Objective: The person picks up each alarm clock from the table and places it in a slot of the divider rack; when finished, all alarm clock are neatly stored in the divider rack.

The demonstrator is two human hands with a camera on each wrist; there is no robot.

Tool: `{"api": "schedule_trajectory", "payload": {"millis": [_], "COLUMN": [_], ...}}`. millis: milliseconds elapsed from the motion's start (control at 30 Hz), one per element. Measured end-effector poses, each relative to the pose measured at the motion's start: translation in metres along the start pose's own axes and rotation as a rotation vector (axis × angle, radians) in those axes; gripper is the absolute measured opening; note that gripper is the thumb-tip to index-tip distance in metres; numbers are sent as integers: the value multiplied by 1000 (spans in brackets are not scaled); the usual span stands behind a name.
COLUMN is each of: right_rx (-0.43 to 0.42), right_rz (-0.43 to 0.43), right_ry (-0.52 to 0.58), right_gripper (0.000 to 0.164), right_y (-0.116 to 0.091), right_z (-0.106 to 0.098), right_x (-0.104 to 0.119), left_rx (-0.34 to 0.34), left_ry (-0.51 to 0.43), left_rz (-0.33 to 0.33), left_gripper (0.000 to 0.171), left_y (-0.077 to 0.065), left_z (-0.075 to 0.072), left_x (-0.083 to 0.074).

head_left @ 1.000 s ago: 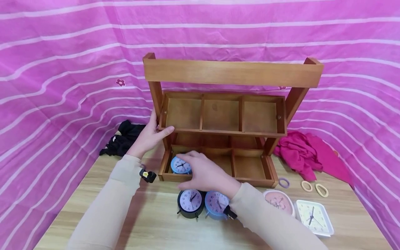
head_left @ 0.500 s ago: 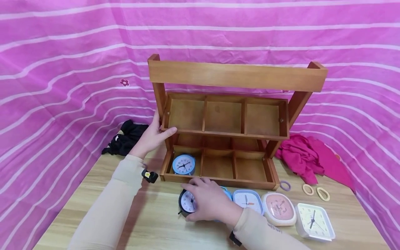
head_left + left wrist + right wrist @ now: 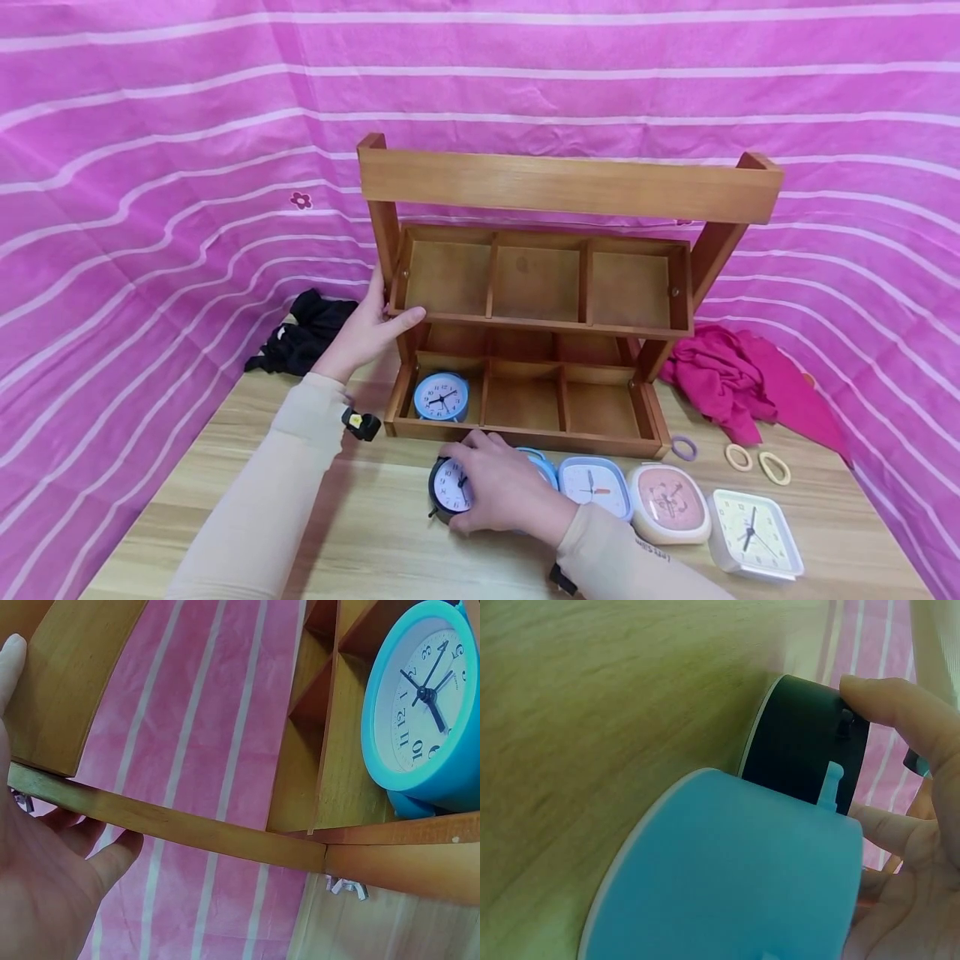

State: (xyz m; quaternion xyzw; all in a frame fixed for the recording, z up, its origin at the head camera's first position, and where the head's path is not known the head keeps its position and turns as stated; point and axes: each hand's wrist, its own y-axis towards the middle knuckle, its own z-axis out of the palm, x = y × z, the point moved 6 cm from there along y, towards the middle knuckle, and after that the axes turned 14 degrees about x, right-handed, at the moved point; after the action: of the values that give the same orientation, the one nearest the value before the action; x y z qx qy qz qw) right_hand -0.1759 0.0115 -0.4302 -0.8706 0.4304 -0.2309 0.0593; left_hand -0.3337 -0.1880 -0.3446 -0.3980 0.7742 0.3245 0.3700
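Note:
My left hand (image 3: 367, 329) holds the left side of the two-tier wooden shelf (image 3: 570, 182), its thumb along the upper tray and its fingers round behind the upright. In the left wrist view, some of those fingers (image 3: 116, 859) show behind the wood. A blue alarm clock (image 3: 441, 397) sits in the lower tray's left compartment. On the table in front, my right hand (image 3: 510, 492) grips a black alarm clock (image 3: 450, 486) across its rim, with its thumb (image 3: 877, 697) against the casing. Another blue alarm clock (image 3: 727, 877) stands right beside the black one, mostly hidden under the hand in the head view.
To the right stand a clock with a blue-edged square face (image 3: 596, 486), a pink-faced one (image 3: 669, 500) and a white square one (image 3: 753, 533). Rings (image 3: 738, 456) lie behind them. Black cloth (image 3: 303, 333) and magenta cloth (image 3: 720, 379) flank the shelf.
My right hand has left the blue clock in the lower left compartment, come down toward the front of the table and taken hold of the black clock. My left hand has stayed on the shelf.

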Motion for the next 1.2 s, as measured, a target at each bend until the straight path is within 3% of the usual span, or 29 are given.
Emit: {"api": "schedule_trajectory", "payload": {"millis": [300, 533, 800, 967, 1200], "right_rx": [12, -32, -57, -106, -151], "right_rz": [-21, -81, -78, -72, 7], "right_ry": [47, 47, 94, 106, 144], "right_gripper": [83, 80, 86, 84, 84], "right_y": [-2, -11, -17, -12, 0], "right_z": [-4, -24, -50, -68, -81], "right_x": [3, 10, 7, -13, -59], "left_rx": [6, 12, 7, 3, 28], "left_ry": [8, 20, 19, -1, -28], "left_rz": [-21, -40, -35, -36, -55], "left_gripper": [102, 102, 102, 102, 104], "left_y": [-3, -6, -7, -6, -1], "left_z": [0, 0, -2, -2, 2], "left_x": [1, 1, 1, 1, -2]}}
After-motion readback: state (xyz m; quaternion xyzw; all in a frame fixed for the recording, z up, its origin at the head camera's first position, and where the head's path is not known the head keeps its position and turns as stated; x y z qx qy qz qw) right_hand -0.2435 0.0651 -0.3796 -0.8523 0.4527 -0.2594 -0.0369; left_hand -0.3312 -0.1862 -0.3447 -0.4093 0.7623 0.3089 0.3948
